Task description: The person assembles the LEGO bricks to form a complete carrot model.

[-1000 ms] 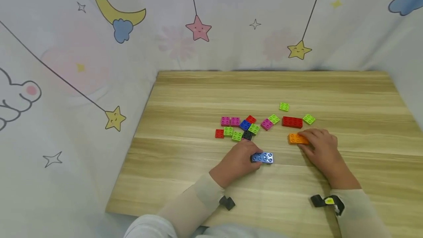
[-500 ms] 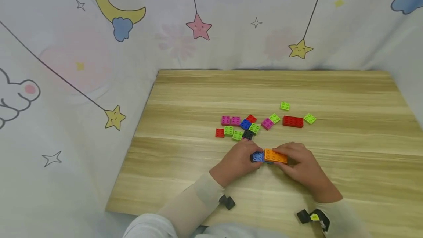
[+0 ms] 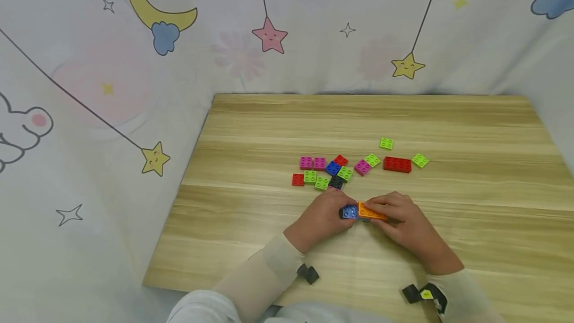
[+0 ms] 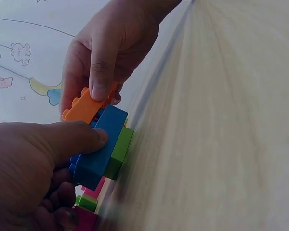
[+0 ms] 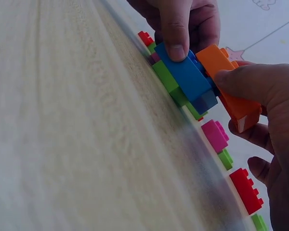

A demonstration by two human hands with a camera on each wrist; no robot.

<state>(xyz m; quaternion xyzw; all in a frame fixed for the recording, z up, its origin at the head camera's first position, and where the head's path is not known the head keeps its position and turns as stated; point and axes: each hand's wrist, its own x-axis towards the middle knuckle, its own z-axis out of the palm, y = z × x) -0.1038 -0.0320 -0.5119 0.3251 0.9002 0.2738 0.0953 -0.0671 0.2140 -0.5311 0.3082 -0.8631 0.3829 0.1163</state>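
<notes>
My left hand pinches a long blue brick by its left part, thumb on the near side. Over the right part of the blue brick sits a long orange brick, overhanging to the right. In the right wrist view the orange one is tilted, with a narrow gap showing the blue studs. My right hand holds this orange brick between thumb and fingers, which cover its right end from above. Right beneath the blue brick, green shows in both wrist views.
Behind the hands on the wooden table lie several small pink, green, red, blue and black bricks. A long red brick lies farther right, between green ones. A printed cloth hangs along the back edge.
My right hand has carried the orange brick leftward from the table onto the blue brick. Its fingers have since shifted farther over the orange top. The left hand has kept its place.
</notes>
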